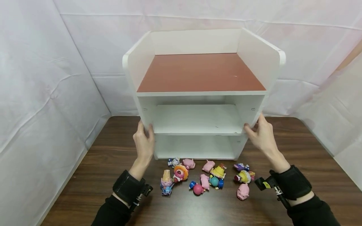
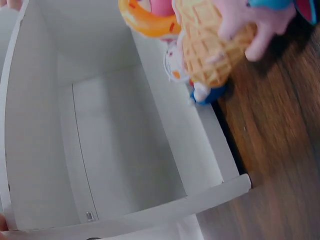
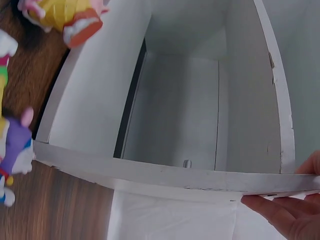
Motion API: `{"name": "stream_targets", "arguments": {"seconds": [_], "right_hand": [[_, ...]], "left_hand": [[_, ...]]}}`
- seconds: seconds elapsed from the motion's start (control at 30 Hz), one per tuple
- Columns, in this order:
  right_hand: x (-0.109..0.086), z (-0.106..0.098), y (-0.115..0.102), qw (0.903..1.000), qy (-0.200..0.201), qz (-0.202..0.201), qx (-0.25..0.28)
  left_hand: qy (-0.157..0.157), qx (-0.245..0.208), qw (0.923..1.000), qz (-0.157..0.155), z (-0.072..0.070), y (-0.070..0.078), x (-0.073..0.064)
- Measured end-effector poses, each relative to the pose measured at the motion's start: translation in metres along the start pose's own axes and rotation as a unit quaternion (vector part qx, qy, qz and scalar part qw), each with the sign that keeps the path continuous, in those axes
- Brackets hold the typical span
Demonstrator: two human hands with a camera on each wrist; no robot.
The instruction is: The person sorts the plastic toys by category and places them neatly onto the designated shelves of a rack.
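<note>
A small white shelf unit (image 1: 195, 121) with a reddish-brown top board (image 1: 200, 72) stands upright on the table. My left hand (image 1: 143, 142) grips the front edge of its left side panel, thumb toward the front. On the opposite panel, my right hand (image 1: 261, 135) holds the edge at about the same height. The right wrist view shows its fingers (image 3: 280, 212) against the outer face of that panel. Only a sliver of the left thumb shows in the left wrist view. Both inner compartments of the shelf hold nothing visible.
Small toy figures lie in front of the shelf: an ice-cream cone figure (image 1: 167, 183), a doughnut figure (image 1: 181, 173), several pink pigs (image 1: 243, 191) and others. The dark wooden table (image 1: 99, 175) is enclosed by white cloth walls (image 1: 51, 94).
</note>
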State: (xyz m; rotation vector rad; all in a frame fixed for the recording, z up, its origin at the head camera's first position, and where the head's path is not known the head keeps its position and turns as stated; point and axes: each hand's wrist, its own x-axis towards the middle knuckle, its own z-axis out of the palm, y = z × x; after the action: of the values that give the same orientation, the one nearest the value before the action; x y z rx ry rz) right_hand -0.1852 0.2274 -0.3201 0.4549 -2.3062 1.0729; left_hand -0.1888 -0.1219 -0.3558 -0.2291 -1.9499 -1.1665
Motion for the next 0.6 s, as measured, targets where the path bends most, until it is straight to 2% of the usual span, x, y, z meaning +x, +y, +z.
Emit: {"name": "stream_targets", "arguments": {"seconds": [0.27, 0.6], "right_hand": [[-0.003, -0.019, 0.008, 0.9996, 0.014, 0.024, -0.012], [-0.006, -0.03, 0.017, 0.9987, 0.027, 0.041, -0.016]], "left_hand": [[-0.028, -0.014, 0.9994, 0.012, 0.015, 0.01, -0.006], [-0.038, -0.016, 0.9989, 0.021, 0.025, 0.018, -0.011]]}}
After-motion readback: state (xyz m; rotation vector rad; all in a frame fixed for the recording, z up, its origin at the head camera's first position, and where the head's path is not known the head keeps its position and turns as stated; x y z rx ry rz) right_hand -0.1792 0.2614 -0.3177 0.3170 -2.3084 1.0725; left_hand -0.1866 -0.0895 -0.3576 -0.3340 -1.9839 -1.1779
